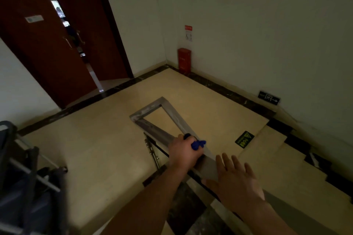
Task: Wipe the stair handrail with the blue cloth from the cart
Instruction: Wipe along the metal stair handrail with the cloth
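Observation:
The grey stair handrail (174, 115) runs from the lower right up to a squared loop over the landing. My left hand (184, 151) is closed around the blue cloth (198, 144) and presses it onto the rail just below the loop; only a bunched end of the cloth sticks out past my fingers. My right hand (236, 179) lies flat on the rail lower down, fingers spread, holding nothing. The cart (23, 173) stands blurred at the left edge, on the landing.
Stairs (286, 160) descend at the right along the white wall. A dark red double door (57, 44) stands ajar at the back left. A red box (184, 60) sits in the far corner. Glass panel brackets (151, 149) hang under the rail.

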